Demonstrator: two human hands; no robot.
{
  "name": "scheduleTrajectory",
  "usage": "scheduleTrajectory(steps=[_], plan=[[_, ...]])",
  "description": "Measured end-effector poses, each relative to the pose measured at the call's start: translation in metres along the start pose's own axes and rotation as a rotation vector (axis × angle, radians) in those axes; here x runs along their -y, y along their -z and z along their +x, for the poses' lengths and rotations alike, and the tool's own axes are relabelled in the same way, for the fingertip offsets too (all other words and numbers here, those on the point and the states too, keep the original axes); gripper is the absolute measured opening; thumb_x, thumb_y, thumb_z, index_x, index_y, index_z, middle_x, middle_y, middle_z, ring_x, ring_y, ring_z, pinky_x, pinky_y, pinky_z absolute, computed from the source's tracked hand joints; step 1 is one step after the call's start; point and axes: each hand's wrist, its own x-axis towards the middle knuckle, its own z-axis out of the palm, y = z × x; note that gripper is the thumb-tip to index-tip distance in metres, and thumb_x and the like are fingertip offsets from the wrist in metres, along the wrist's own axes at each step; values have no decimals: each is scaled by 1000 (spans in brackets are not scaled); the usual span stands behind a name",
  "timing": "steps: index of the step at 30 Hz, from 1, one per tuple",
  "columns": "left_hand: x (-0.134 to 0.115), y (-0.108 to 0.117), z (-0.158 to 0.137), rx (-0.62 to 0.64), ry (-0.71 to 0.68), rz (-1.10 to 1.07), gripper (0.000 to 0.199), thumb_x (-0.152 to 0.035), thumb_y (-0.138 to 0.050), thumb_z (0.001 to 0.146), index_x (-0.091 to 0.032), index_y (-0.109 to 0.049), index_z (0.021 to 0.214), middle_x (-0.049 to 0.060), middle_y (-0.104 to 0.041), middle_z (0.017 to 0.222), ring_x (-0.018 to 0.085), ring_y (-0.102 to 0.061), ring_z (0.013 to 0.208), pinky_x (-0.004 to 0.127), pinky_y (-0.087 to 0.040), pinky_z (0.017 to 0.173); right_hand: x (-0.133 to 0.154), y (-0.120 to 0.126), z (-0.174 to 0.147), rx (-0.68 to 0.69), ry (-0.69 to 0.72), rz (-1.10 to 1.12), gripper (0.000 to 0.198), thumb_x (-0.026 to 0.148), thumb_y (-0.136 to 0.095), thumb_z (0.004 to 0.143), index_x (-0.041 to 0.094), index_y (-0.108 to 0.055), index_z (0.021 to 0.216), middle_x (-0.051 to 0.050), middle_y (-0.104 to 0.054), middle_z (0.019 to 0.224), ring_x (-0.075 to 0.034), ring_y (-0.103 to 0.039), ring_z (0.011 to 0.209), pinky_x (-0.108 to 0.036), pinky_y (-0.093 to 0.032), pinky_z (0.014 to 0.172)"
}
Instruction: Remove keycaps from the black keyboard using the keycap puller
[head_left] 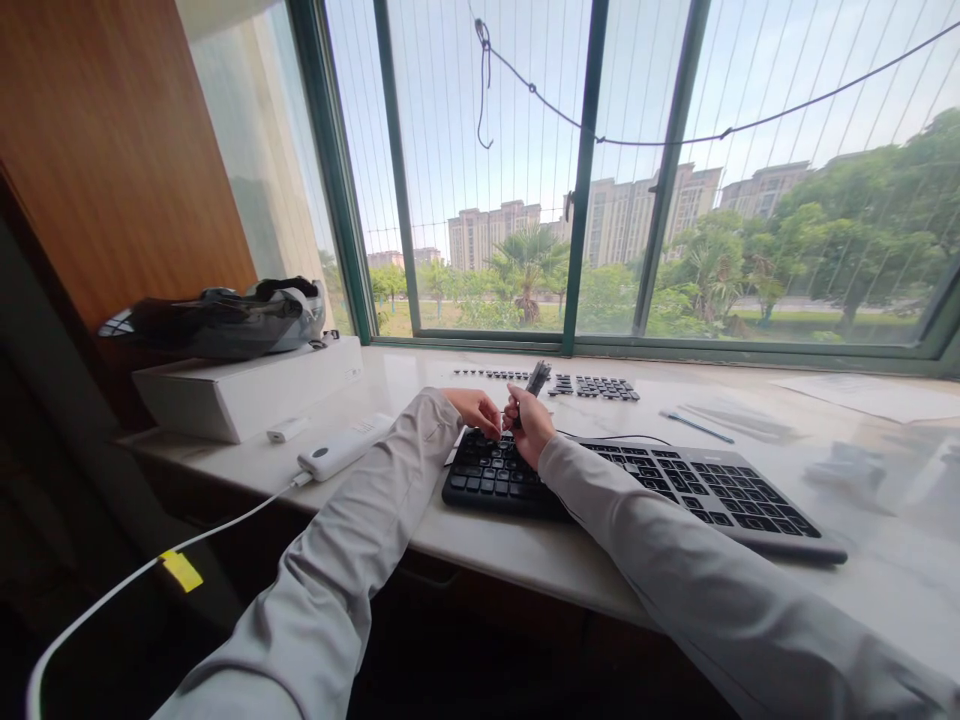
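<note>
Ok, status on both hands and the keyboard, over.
Right hand gripping a dark tool over the keyboard. Left hand at the keys beside it, pinch unclear. Loose keycaps behind.

1. Left hand [474,409] and right hand [531,426]: too small to tell the finger grip; right fingers closed about a dark tool [536,380], its lower end hidden in the fist.
2. Keyboard [637,488]: middle keys covered by the right sleeve [675,560]; legends unreadable.
3. Loose keycaps [592,386] by the window: too small to count.
4. White cable [150,570]: cut off at the lower left edge.
5. Papers [870,398] at far right: blurred.
</note>
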Motion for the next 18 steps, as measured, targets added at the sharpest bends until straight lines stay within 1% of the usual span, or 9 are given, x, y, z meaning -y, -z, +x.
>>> scheduleTrajectory(steps=[3,5,8,10,13,16,18], plan=[[4,1,2,32,4,-35,36,-46,-78,60,-16,-75,81,0,-69,71,11,-56,65,22,-41,65,-2,-1,3,69,30,10,34,32,-52,84,21,-33,58,9,-25,44,-7,-23,38,-22,-24,37],[6,0,2,22,8,-26,39,-44,-79,58,-16,-75,84,0,-69,73,11,-56,66,22,-41,65,-4,-3,2,113,61,-4,37,36,-55,82,22,-32,57,10,-21,43,-6,-19,37,-22,-19,36],[5,0,2,-2,-3,-3,42,-41,-81,57,-15,-75,88,1,-71,78,12,-57,70,22,-41,67,-6,-8,-2,98,97,-69,43,44,-59,78,23,-29,55,10,-19,41,-6,-15,36,-23,-14,34],[3,-1,1,-4,-14,26,41,-41,-81,57,-15,-75,88,1,-71,79,13,-58,72,22,-40,69,-8,-10,-4,49,137,-139,45,49,-58,77,24,-29,54,9,-21,39,-7,-17,35,-24,-15,34],[0,-2,0,-33,-2,74,36,-39,-81,57,-14,-76,82,1,-70,75,13,-57,70,22,-40,69,-12,-11,-5,-15,229,-238,45,55,-56,76,25,-32,53,7,-26,37,-8,-23,35,-26,-20,34],[1,-4,2,-55,4,70,34,-36,-83,53,-14,-76,78,1,-69,71,13,-56,67,23,-39,66,-16,-9,-3,-60,314,-299,44,57,-56,74,24,-36,53,6,-29,37,-10,-29,37,-26,-24,35],[3,-4,4,-63,-5,46,35,-34,-84,51,-14,-76,78,1,-69,71,13,-56,66,23,-39,64,-19,-7,-1,-75,356,-329,43,59,-55,74,23,-40,55,6,-31,37,-11,-33,38,-26,-27,37]])
